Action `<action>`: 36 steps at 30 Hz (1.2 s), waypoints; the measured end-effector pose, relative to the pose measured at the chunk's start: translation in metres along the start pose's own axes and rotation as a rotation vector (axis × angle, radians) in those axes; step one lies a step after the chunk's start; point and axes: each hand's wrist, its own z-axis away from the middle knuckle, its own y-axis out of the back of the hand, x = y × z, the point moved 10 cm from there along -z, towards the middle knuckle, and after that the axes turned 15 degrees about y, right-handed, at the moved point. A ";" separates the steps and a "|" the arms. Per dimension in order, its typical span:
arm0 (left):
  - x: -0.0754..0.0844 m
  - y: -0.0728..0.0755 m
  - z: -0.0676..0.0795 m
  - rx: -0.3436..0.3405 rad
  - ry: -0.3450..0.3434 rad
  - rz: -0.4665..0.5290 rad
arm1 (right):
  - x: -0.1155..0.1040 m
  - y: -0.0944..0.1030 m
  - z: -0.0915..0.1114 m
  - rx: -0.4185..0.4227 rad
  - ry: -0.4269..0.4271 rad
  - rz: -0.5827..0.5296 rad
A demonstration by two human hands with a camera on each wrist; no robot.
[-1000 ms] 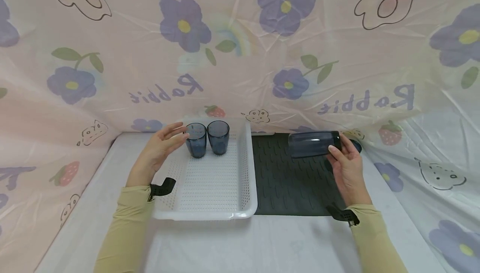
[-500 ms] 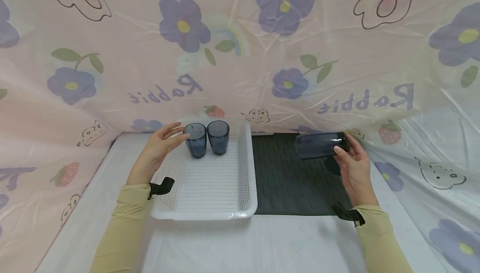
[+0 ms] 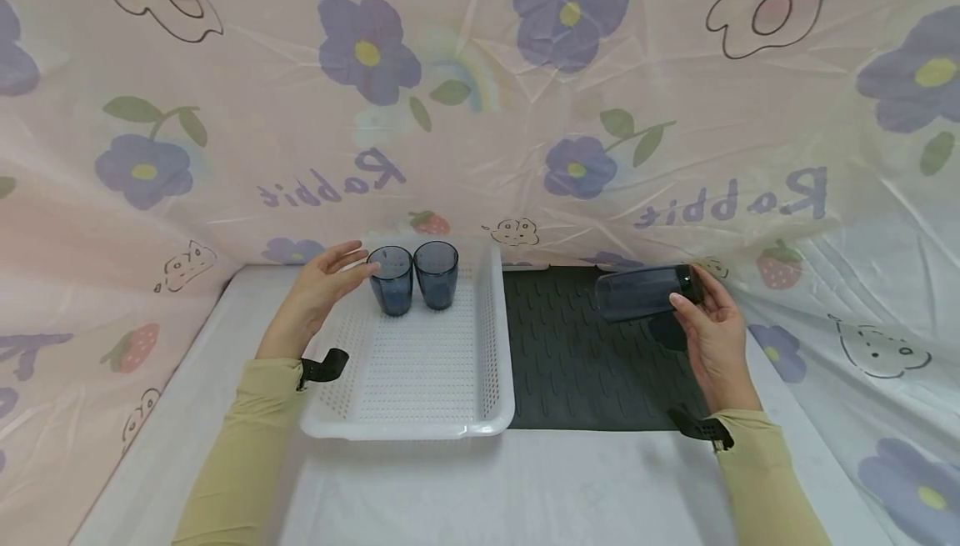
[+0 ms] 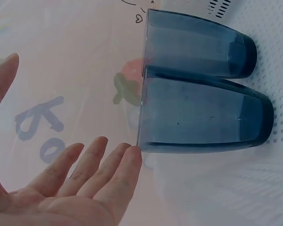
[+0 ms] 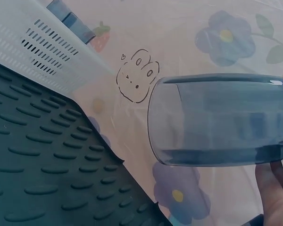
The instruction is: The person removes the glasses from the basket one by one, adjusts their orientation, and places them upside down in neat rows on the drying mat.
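Over the dark mat [image 3: 585, 379], my right hand [image 3: 716, 338] grips a blue-tinted drinking glass [image 3: 641, 293] near its base. The glass lies sideways in the air, its mouth toward the left. Two matching glasses stand upright side by side at the back of a white perforated basket [image 3: 420, 431]: a left glass [image 3: 393, 288] and a right glass [image 3: 437, 279]. My left hand [image 3: 315, 296] is beside the left glass with fingers extended. In the left wrist view its fingertips [image 4: 132, 157] reach that glass's rim; whether they touch cannot be told.
A white cloth [image 3: 570, 488] covers the table. Behind it hangs a printed curtain [image 3: 480, 112] with flowers and rabbits, close to the basket's back edge. Under the held glass is a dark rounded shape [image 3: 666, 333] on the mat; its kind is unclear.
My right hand has moved slightly to the right with the glass, which now tilts a little differently. The left hand stays almost in place beside the left glass.
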 end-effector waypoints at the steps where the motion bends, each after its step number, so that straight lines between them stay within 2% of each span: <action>1: 0.000 0.001 -0.001 0.002 0.002 0.002 | 0.000 0.001 0.000 0.002 0.000 0.001; 5: -0.001 0.003 -0.006 0.006 0.003 -0.001 | -0.002 0.002 -0.001 0.002 0.008 0.005; 12: -0.003 0.004 -0.008 0.047 0.011 -0.078 | -0.003 0.005 -0.002 -0.010 0.018 -0.015; 17: -0.007 0.005 -0.014 0.051 0.023 -0.115 | -0.002 0.006 -0.004 -0.012 0.021 -0.022; 31: -0.014 0.006 -0.026 0.047 0.042 -0.152 | 0.000 0.014 -0.006 -0.004 0.044 0.133; 36: -0.013 0.005 -0.030 0.044 0.041 -0.175 | 0.001 0.017 -0.005 0.005 0.055 0.141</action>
